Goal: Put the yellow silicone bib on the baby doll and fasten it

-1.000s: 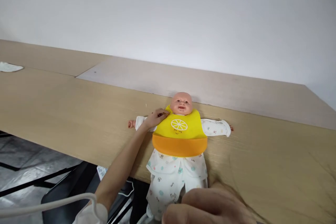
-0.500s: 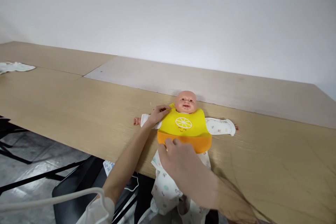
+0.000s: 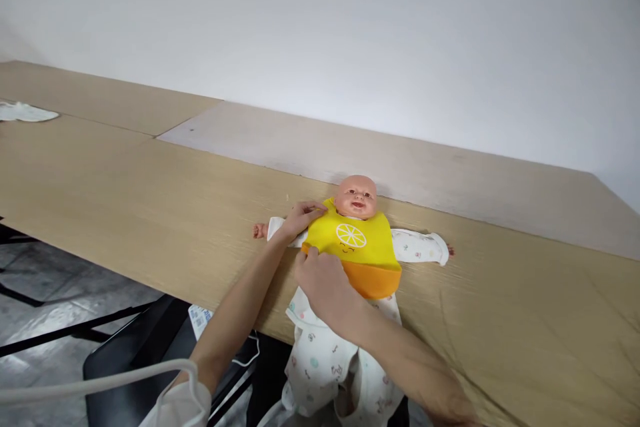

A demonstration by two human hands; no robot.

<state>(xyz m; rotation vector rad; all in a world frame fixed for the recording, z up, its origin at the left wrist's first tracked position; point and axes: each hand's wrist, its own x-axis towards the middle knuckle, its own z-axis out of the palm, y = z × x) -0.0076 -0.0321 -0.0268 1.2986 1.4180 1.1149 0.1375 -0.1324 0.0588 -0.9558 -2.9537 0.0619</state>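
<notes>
Right hand (image 3: 323,283) has slid from the pocket's middle to the corner of the bib (image 3: 357,240), fingers curled, pinching its rim. Left hand (image 3: 300,217) has its fingertips bunched on the neck strap. Bib's on the doll (image 3: 356,195), on the table (image 3: 125,200). Looks like light, bendy silicone, so grab edges.

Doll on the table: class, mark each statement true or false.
1. The doll lies face up on the table. True.
2. The bib is blue. False: it is yellow with an orange pocket.
3. Both hands touch the bib. True: the left hand is by its neck and the right hand is at its pocket corner.
4. The doll's legs lie wholly on the table. False: they hang over the near edge.
</notes>
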